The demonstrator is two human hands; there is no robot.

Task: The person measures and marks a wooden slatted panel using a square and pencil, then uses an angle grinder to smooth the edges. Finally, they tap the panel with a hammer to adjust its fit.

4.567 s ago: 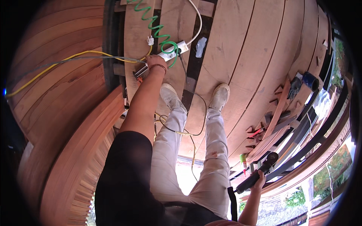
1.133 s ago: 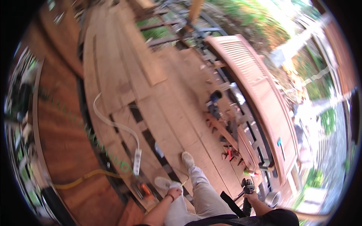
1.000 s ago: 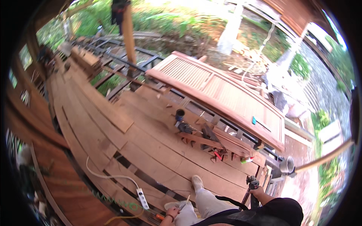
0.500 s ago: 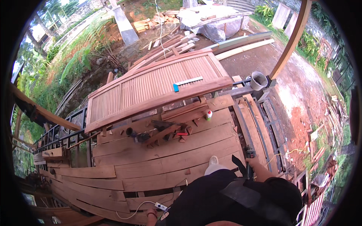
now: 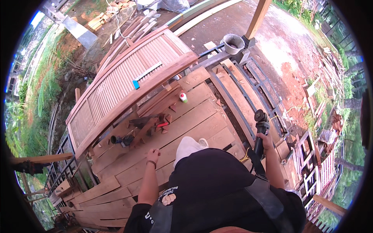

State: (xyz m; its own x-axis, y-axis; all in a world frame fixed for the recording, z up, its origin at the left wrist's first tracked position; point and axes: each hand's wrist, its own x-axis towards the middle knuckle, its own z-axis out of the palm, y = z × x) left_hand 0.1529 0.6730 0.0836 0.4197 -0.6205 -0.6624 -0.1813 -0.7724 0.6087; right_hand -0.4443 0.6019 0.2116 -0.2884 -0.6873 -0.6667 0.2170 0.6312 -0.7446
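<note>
My right hand [image 5: 266, 140] is wrapped around the body of a black angle grinder [image 5: 261, 126], its round head pointing away from me. The grinder is above the deck's right edge, over the steps. My left hand [image 5: 153, 155], with a band at the wrist, is above the deck planks [image 5: 194, 128]; its fingers look curled, with nothing visible in them. Beyond it lie a dark tool with a round port [image 5: 116, 139], small wood offcuts and a red object [image 5: 162, 124]. A louvred wooden panel [image 5: 128, 87] lies raised above the deck, with a blue-handled try square [image 5: 136, 84] on it.
A white bottle with a red cap [image 5: 183, 98] stands on the deck near stacked boards. Beside a wooden post [image 5: 258, 17] sits a grey bucket [image 5: 233, 44]. Metal-framed steps [image 5: 241, 97] drop away on the right. A yellow cord [image 5: 245, 156] hangs near the grinder.
My left hand has moved from beside a white power strip, up and forward over the deck. My right hand has raised the grinder forward. The view has turned and shifted right.
</note>
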